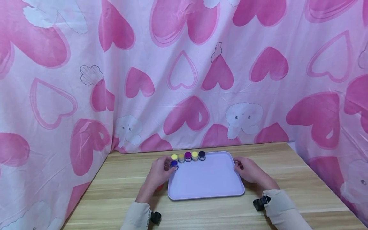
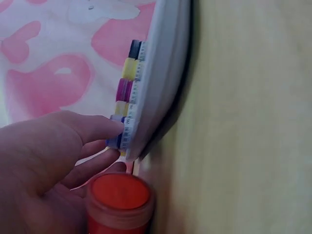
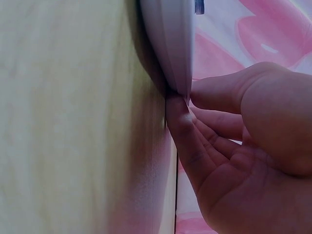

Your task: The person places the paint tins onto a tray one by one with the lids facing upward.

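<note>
On the wooden table lies a pale lilac tray. At its left rim my left hand pinches a small jar with a blue lid between thumb and fingers; the left wrist view shows its white printed label. Along the tray's far edge stands a row of similar jars: two with yellow lids, an ochre one, a purple one and a black one. My right hand grips the tray's right rim, thumb on top and index finger under the edge in the right wrist view.
A red container stands on the table just left of the tray, partly hidden by my left hand in the head view. Pink heart-patterned cloth hangs behind and at both sides of the wooden table.
</note>
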The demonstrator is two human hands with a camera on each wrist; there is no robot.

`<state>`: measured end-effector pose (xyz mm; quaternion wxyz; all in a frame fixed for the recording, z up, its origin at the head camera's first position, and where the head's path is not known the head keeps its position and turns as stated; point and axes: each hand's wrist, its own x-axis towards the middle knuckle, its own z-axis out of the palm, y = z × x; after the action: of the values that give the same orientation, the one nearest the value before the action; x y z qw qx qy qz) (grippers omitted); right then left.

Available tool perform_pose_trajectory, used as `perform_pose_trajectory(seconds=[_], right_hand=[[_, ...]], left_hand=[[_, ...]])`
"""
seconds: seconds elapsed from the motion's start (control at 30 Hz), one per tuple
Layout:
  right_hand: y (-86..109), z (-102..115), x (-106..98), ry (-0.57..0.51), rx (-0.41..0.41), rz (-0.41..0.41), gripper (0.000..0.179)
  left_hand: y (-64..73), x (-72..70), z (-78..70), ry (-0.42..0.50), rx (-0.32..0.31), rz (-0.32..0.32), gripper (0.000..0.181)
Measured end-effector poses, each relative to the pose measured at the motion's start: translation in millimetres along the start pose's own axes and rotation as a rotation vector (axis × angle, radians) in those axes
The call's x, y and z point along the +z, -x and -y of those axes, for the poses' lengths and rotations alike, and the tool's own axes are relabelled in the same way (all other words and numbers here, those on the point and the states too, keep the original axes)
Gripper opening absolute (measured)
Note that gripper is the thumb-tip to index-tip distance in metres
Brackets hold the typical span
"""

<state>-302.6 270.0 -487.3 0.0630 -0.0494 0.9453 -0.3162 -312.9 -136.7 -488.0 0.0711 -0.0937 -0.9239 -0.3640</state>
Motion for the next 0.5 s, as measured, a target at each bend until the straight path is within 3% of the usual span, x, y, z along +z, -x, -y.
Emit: perform_pose_trajectory(seconds=[0.27, 0.5], right_hand=[[2.2, 1.1, 0.5, -0.016, -0.015, -0.001, 0.058], [0.0, -1.6, 0.5, -0.020, -0.018, 0.001, 0.060]], left_hand=[[-1.5, -20.4, 7.9, 0.042, 0.025, -0.018, 0.026], [-1.0, -36.9, 20.5, 0.023, -0.033, -0.018, 0.020]])
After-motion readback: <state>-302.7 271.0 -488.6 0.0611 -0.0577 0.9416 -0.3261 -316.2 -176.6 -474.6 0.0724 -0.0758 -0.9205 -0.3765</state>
